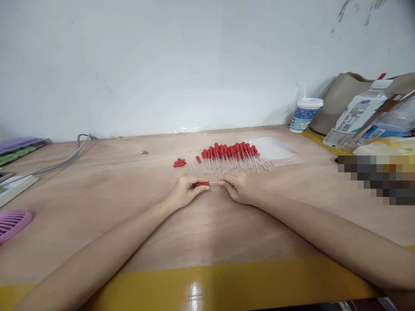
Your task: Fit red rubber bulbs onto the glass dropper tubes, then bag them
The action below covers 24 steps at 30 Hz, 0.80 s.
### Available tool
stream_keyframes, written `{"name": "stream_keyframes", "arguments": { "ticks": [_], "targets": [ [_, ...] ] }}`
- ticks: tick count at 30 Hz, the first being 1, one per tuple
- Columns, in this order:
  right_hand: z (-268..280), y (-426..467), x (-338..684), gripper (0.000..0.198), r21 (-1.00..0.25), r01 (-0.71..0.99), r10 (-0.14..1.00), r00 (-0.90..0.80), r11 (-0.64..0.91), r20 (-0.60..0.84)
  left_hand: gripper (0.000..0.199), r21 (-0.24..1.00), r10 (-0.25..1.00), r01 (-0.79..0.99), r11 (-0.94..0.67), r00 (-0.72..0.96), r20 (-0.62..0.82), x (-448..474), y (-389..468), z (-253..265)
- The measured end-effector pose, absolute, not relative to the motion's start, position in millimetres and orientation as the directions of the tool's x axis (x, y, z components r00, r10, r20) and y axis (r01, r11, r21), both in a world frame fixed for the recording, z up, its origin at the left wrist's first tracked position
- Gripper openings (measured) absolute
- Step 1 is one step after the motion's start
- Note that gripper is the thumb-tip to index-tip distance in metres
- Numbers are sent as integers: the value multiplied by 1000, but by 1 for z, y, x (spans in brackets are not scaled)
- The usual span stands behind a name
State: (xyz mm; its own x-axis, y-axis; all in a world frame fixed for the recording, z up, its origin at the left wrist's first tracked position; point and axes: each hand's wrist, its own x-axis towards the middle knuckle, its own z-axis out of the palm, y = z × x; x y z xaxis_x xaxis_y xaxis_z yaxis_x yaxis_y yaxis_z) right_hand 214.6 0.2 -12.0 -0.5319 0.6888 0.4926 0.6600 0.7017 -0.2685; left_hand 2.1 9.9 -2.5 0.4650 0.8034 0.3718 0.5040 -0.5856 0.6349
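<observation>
Between my two hands lies one dropper in a level line. Its red rubber bulb (201, 184) is gripped by my left hand (188, 191), thumb and fingers closed round it. A clear glass tube (214, 183) joins the bulb's right end, and my right hand (241, 188) pinches the tube's far end. Just beyond, a row of droppers (227, 151) with red bulbs and clear tubes lies side by side. To their left are several loose red bulbs (179, 163), some loose clear tubes (190, 165) and a single red bulb (198, 159).
Clear plastic bags (275, 149) lie behind the row. At the right stand a paper cup (304, 114), a leaning plastic bottle (359, 112) and a grey-brown bin (335, 97). A grey cable (73, 153) and a pink plastic grille (14, 223) are at the left. Yellow tape (194, 285) covers the front edge.
</observation>
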Motion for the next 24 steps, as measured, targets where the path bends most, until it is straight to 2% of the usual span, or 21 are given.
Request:
{"name": "stream_keyframes", "arguments": {
  "ticks": [7, 16, 19, 21, 24],
  "targets": [
    [-4, -3, 209, 29, -318, 709, 769, -511, 630, 384, 21, 589, 769, 505, -631, 504, 393, 0, 11, -5],
    [4, 1, 206, 27, -465, 679, 822, -497, 568, 278, 22, 508, 705, 491, -708, 537, 464, -1, 14, -9],
    [13, 0, 204, 26, -489, 683, 828, -534, 542, 172, 20, 437, 638, 465, -770, 572, 515, -3, 22, -8],
    [18, 0, 205, 24, -503, 681, 823, -556, 532, 117, 19, 348, 570, 454, -820, 592, 570, -7, 30, -6],
    [24, 2, 207, 21, -650, 636, 837, -547, 416, 1, 21, 224, 545, 560, -798, 511, 665, -16, 45, -5]
  ]
}}
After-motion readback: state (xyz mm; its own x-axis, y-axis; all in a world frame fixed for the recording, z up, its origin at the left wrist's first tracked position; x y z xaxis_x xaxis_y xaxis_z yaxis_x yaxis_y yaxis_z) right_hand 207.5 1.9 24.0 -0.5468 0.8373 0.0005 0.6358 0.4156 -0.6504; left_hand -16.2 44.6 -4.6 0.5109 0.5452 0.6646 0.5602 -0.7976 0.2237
